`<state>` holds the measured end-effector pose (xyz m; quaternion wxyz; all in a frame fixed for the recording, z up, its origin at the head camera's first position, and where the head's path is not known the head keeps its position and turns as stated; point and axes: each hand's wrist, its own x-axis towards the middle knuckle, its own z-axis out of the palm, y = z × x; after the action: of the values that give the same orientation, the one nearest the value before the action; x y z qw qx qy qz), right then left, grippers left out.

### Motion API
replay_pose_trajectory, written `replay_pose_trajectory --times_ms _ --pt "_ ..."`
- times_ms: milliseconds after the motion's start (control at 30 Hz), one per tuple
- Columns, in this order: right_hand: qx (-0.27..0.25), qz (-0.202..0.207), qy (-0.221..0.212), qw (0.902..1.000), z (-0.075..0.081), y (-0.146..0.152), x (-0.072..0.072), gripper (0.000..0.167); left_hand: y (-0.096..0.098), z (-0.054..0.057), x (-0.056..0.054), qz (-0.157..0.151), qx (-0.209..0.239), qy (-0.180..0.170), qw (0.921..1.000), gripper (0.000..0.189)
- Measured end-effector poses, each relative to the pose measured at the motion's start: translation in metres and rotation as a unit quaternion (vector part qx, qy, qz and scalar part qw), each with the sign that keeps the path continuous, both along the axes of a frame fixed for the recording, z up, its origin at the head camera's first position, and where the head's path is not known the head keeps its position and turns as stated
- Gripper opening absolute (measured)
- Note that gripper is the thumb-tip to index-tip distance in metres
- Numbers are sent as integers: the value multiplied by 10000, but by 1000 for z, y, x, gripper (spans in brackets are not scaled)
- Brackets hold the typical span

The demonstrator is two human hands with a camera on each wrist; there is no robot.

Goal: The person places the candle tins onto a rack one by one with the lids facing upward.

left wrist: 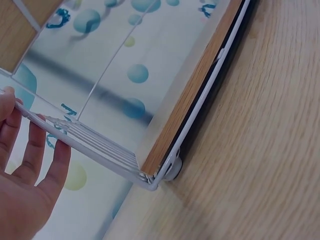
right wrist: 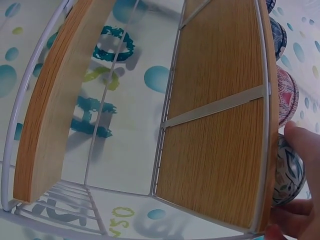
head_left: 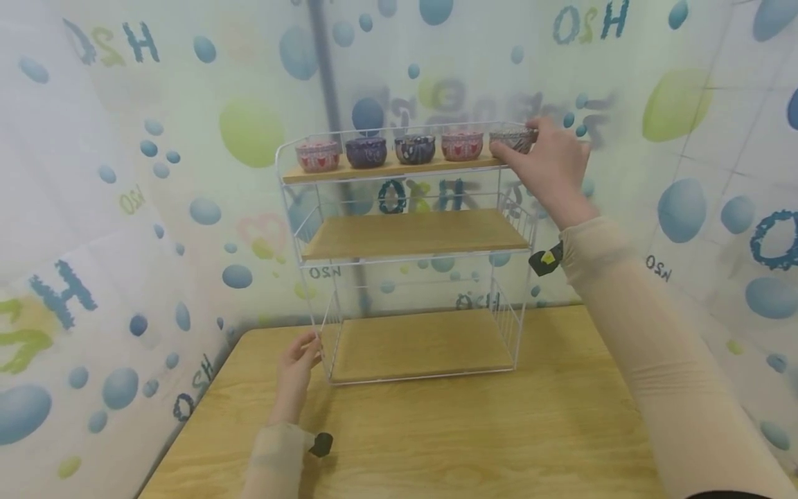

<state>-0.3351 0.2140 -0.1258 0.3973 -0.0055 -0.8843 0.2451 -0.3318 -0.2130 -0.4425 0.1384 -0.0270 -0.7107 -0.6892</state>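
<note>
A white wire rack [head_left: 519, 313] with three wooden shelves stands on the wooden table. On its top shelf [head_left: 374, 170] sits a row of small patterned bowls: a pink one [head_left: 318, 158], two dark blue ones [head_left: 366, 154], another pink one [head_left: 463, 147] and a grey-white one [head_left: 519, 138] at the right end. My right hand [head_left: 555, 163] holds that end bowl between thumb and fingers; leaf-like markings show on the bowl [right wrist: 288, 172] in the right wrist view. Low on the rack's left side, my left hand [head_left: 296, 364] pinches the white wire upright [left wrist: 90, 154].
The middle shelf [head_left: 414, 232] and bottom shelf [head_left: 424, 339] have bare wooden boards and wire side rails. Bare table [head_left: 436, 436] lies in front of the rack. A curtain [head_left: 249, 208] with blue and green dots hangs close behind and at both sides.
</note>
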Motion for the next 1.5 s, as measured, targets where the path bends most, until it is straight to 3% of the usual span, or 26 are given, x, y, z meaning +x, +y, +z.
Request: replay_pose_trajectory --times_ms 233,567,833,1500 --pt "-70 67 153 9998 -1 2 1 82 -1 -2 -4 -8 -71 -40 10000 42" --pt "-25 286 205 9994 -4 2 1 82 -1 -3 -1 164 -130 190 9996 35" --pt "-35 489 525 9974 -9 6 5 72 -1 -1 -3 223 -167 289 9992 35" --pt "-8 456 512 9976 -11 7 0 67 -8 4 3 -130 -436 458 9979 34"
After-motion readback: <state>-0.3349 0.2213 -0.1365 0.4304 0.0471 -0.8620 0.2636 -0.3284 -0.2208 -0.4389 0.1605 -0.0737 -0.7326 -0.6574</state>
